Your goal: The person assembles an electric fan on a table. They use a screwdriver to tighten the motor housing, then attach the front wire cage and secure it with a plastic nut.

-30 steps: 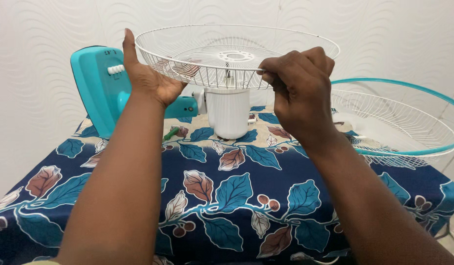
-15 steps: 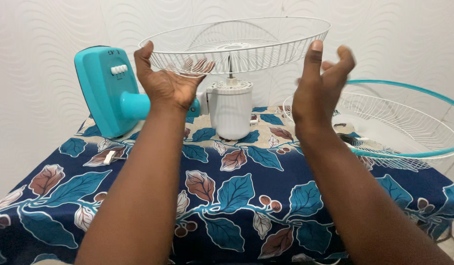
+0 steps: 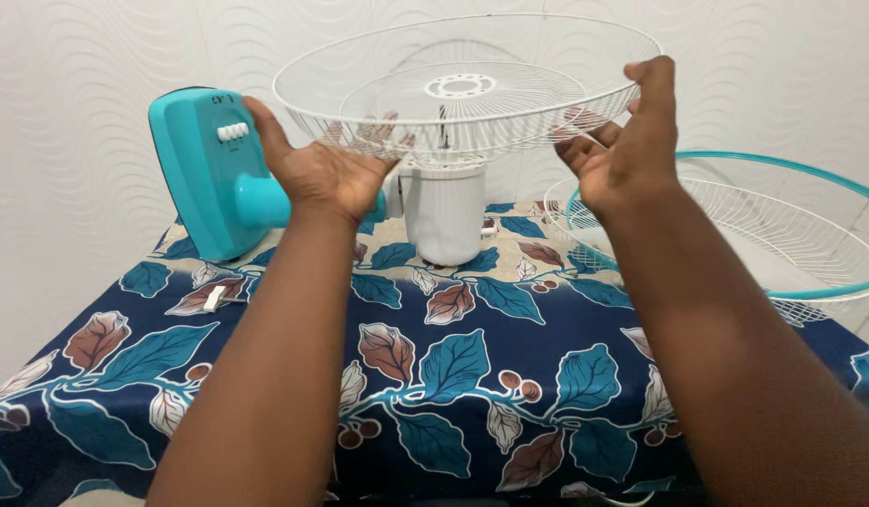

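A white wire fan guard (image 3: 509, 52) hangs level above the white fan motor housing (image 3: 444, 216), whose shaft pokes up under the guard's centre ring. My left hand (image 3: 322, 169) cups the guard's near left rim from below, palm up. My right hand (image 3: 627, 150) holds the right rim, thumb over the edge and fingers beneath. The motor stands on end on the table, joined to a turquoise fan base (image 3: 204, 174) that lies on its side at the left.
A second wire guard with a turquoise rim (image 3: 791, 244) lies at the right on the table. A dark blue leaf-print cloth (image 3: 453, 357) covers the table. A small white piece (image 3: 214, 299) lies near the base. A white textured wall stands behind.
The guard rose off the motor housing. My right hand let go of the rim, opened, then took hold again farther right; my left hand shifted under the left rim.
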